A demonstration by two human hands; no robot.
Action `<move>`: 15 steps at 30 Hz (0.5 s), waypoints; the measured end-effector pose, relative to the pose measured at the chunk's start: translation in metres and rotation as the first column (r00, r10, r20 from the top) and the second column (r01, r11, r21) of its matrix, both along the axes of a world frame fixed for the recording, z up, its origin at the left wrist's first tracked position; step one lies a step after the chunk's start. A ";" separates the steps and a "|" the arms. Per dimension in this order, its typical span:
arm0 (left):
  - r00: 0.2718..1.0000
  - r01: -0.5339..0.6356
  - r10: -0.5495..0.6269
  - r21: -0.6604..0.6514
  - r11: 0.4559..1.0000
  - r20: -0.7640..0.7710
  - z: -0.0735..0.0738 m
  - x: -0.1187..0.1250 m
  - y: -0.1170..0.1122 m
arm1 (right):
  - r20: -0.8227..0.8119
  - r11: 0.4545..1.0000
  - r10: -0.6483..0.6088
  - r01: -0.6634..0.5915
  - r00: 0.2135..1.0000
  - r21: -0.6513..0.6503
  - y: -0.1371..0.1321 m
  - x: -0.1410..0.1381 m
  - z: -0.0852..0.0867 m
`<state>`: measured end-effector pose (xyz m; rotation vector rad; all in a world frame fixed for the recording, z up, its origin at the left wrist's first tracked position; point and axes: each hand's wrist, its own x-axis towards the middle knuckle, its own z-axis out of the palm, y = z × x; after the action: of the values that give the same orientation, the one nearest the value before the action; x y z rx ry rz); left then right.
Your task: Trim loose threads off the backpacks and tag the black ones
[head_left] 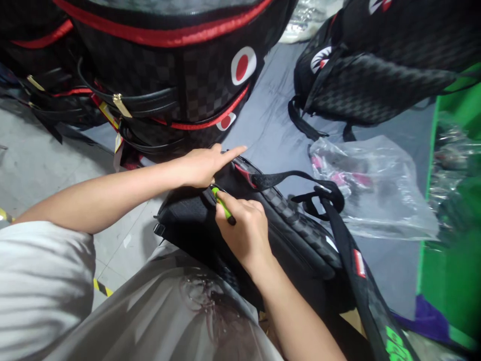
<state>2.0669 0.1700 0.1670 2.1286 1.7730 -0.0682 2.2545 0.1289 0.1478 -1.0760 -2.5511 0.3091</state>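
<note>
A black backpack (296, 235) with a checkered panel and red trim lies tilted across my lap and the table's edge. My left hand (199, 165) is on its upper end, index finger stretched out and the other fingers curled against the black material. What exactly these fingers pinch is partly hidden. Close beside it, my right hand (244, 225) is closed around a small bright green tool (224, 204) with a black end. The tool's tip meets the bag right by my left fingers; its kind is not clear. A loose black strap (285, 176) loops off to the right.
Large checkered bags (210, 75) with red trim stand at the upper left. Another checkered backpack (376, 85) lies at the upper right. A clear plastic bag (379, 200) with pink bits rests on the grey table surface (263, 120). Green material (458, 281) borders the right side.
</note>
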 end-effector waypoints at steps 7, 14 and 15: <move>0.999 0.004 -0.004 0.013 1.000 -0.045 0.002 -0.001 0.001 | -0.021 0.996 0.004 -0.006 1.000 -0.086 0.000 -0.002 0.003; 0.998 0.023 -0.021 0.028 0.999 -0.067 0.000 -0.003 0.001 | -0.050 0.994 -0.012 0.006 0.999 -0.111 -0.002 -0.003 -0.001; 0.997 0.026 -0.023 0.033 0.999 -0.072 0.000 -0.003 0.001 | -0.070 0.992 -0.002 -0.007 0.998 -0.127 0.000 -0.003 -0.001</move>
<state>2.0640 0.1712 0.1673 2.1974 1.8003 -0.1233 2.2515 0.1285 0.1463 -1.0869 -2.4995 0.5074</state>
